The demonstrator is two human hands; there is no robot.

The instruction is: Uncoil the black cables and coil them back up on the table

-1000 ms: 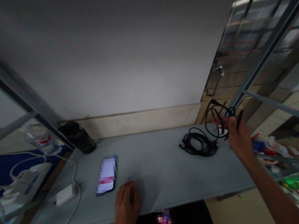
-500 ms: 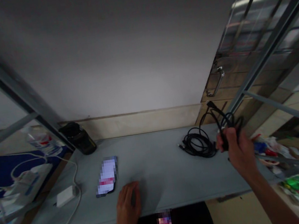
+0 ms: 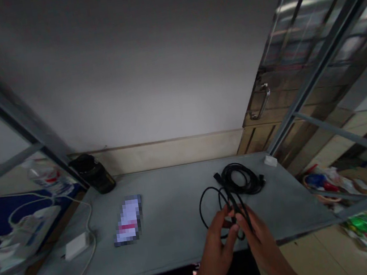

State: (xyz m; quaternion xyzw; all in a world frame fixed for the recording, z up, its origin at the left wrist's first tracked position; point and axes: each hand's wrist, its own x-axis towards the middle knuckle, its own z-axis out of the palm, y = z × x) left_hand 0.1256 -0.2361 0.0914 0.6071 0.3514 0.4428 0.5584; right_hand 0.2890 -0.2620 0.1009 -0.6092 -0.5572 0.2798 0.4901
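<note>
Both hands meet over the front edge of the grey tabletop [image 3: 168, 229], holding one looped black cable [image 3: 202, 200]. My left hand [image 3: 219, 241] pinches the bundle from the left, thumb and fingers closed on it. From the other side, my right hand [image 3: 255, 236] grips the same bundle. Its loops spread to the left, and a plug end sticks up beyond the fingers. Just behind lies a coiled black cable [image 3: 244, 188] on the table, close to the held one; whether they touch I cannot tell.
A phone [image 3: 129, 219] with a blurred screen lies to the left, near a white power adapter [image 3: 77, 246] and a white cord [image 3: 92, 253]. A black container [image 3: 94, 174] stands at the back left. Metal posts [image 3: 310, 71] frame the right side. A small white block [image 3: 270, 160] sits at the back right.
My right hand has brought the black cable from the right edge toward the front middle. My left hand has moved right from beside the phone and taken hold of it too.
</note>
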